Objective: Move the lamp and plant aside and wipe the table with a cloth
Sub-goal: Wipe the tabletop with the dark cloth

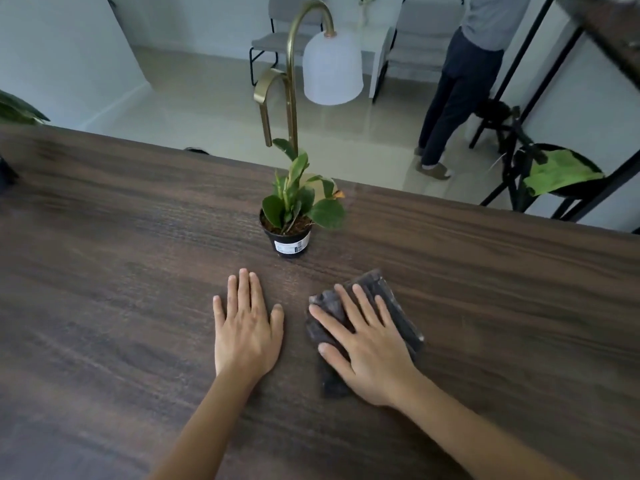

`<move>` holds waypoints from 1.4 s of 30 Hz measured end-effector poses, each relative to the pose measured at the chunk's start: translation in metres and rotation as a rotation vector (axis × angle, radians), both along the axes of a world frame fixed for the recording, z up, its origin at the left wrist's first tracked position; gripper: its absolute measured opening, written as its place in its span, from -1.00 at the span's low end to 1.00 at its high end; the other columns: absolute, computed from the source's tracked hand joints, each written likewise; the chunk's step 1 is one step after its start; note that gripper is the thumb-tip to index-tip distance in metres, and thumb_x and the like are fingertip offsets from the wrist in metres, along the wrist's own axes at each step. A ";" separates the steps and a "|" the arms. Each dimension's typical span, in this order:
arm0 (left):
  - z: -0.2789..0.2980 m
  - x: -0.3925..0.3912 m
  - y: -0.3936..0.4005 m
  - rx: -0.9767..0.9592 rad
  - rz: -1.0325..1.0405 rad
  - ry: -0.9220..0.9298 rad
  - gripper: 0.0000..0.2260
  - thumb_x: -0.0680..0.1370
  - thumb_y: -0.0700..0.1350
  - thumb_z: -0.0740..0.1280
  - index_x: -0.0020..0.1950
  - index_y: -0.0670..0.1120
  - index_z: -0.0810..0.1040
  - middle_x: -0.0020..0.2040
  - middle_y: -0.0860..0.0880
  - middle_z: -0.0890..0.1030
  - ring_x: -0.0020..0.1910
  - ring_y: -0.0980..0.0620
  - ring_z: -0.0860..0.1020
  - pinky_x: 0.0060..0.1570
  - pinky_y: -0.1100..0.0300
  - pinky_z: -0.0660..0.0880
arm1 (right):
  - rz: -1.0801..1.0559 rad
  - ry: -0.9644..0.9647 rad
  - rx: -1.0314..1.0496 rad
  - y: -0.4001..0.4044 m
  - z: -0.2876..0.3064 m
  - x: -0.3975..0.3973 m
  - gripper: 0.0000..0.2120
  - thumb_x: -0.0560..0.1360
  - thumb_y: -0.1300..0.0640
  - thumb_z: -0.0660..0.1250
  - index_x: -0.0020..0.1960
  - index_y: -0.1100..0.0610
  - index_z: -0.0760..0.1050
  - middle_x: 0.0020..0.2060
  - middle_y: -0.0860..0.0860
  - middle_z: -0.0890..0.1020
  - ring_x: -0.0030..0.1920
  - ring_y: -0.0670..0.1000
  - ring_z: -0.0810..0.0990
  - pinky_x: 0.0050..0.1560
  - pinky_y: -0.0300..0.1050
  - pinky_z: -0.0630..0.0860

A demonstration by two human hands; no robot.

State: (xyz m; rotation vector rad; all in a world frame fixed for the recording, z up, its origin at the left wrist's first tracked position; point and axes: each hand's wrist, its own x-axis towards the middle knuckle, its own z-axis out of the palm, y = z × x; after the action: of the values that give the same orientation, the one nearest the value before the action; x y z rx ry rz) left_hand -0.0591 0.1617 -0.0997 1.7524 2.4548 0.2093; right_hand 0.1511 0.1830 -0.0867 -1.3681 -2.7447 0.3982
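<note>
A small green plant (298,202) in a black pot stands upright near the far edge of the dark wooden table (121,271). Right behind it rises a lamp (331,67) with a curved brass stem and a white bell shade; its base is hidden by the plant. My left hand (246,327) lies flat on the bare table, fingers spread, holding nothing, a short way in front of the pot. My right hand (367,344) presses flat on a dark folded cloth (398,306) lying on the table to the right of the left hand.
Beyond the table's far edge a person (464,84) stands on the pale floor. Grey chairs (277,36) line the back wall. A black stool with a green cloth (557,171) and a black metal frame stand at right. A dark object (5,174) sits at the table's left edge.
</note>
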 end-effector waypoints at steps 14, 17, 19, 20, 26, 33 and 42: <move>-0.007 0.001 0.001 0.064 -0.020 -0.013 -0.35 0.55 0.17 -0.16 0.54 -0.18 -0.05 0.56 -0.07 -0.05 0.54 -0.01 -0.13 0.49 -0.07 -0.06 | -0.494 -0.080 0.007 0.275 -0.002 -0.049 -0.51 0.62 -0.20 -0.13 0.54 -0.22 0.06 0.57 0.13 0.11 0.53 0.27 0.01 0.47 0.33 -0.13; -0.006 0.000 0.002 0.052 -0.028 -0.009 -0.35 0.55 0.18 -0.18 0.55 -0.16 -0.07 0.56 -0.05 -0.08 0.54 0.00 -0.15 0.49 -0.06 -0.09 | -0.530 -0.059 -0.009 0.292 0.004 -0.056 -0.54 0.61 -0.15 -0.07 0.39 -0.04 0.37 0.39 0.18 0.43 0.37 0.27 0.35 0.36 0.28 0.15; -0.006 -0.002 0.002 0.046 -0.025 -0.011 -0.34 0.54 0.19 -0.20 0.55 -0.15 -0.11 0.56 -0.03 -0.12 0.54 0.02 -0.19 0.49 -0.05 -0.12 | -0.531 -0.037 -0.021 0.296 0.007 -0.052 -0.53 0.60 -0.14 -0.07 0.29 0.01 0.47 0.29 0.18 0.52 0.29 0.25 0.44 0.28 0.21 0.24; -0.006 -0.002 0.001 0.042 -0.026 -0.012 -0.34 0.54 0.19 -0.20 0.55 -0.15 -0.11 0.56 -0.03 -0.13 0.54 0.02 -0.20 0.50 -0.05 -0.12 | -0.541 -0.039 -0.022 0.297 0.008 -0.043 -0.52 0.59 -0.14 -0.07 0.25 0.03 0.50 0.27 0.19 0.54 0.26 0.24 0.46 0.26 0.18 0.26; -0.004 0.000 0.001 0.047 -0.017 -0.032 -0.33 0.51 0.19 -0.23 0.54 -0.15 -0.13 0.56 -0.03 -0.13 0.53 0.02 -0.20 0.50 -0.08 -0.11 | -0.836 -0.137 0.018 0.274 0.003 0.133 -0.48 0.60 -0.15 -0.14 0.38 -0.02 0.39 0.39 0.22 0.42 0.38 0.26 0.32 0.42 0.24 0.13; -0.003 0.004 0.004 0.062 -0.007 -0.027 -0.33 0.53 0.18 -0.19 0.54 -0.18 -0.06 0.56 -0.07 -0.06 0.54 -0.02 -0.13 0.49 -0.12 -0.06 | -1.117 -0.126 -0.090 0.250 0.002 0.171 -0.48 0.63 -0.20 -0.19 0.57 -0.18 -0.06 0.59 0.09 -0.12 0.56 0.22 -0.20 0.46 0.37 -0.19; 0.000 0.002 0.003 0.016 -0.016 0.009 -0.32 0.51 0.18 -0.27 0.55 -0.17 -0.13 0.58 -0.08 -0.12 0.54 -0.03 -0.19 0.49 -0.10 -0.13 | -0.342 -0.114 -0.055 0.180 0.002 -0.032 -0.51 0.62 -0.23 -0.19 0.55 -0.25 -0.06 0.59 0.05 -0.16 0.55 0.22 -0.23 0.47 0.37 -0.22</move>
State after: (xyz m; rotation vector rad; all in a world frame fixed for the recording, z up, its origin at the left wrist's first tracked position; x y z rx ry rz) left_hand -0.0574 0.1646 -0.1000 1.7820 2.4512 0.2210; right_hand 0.1187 0.3631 -0.0845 -1.8858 -2.5247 0.3862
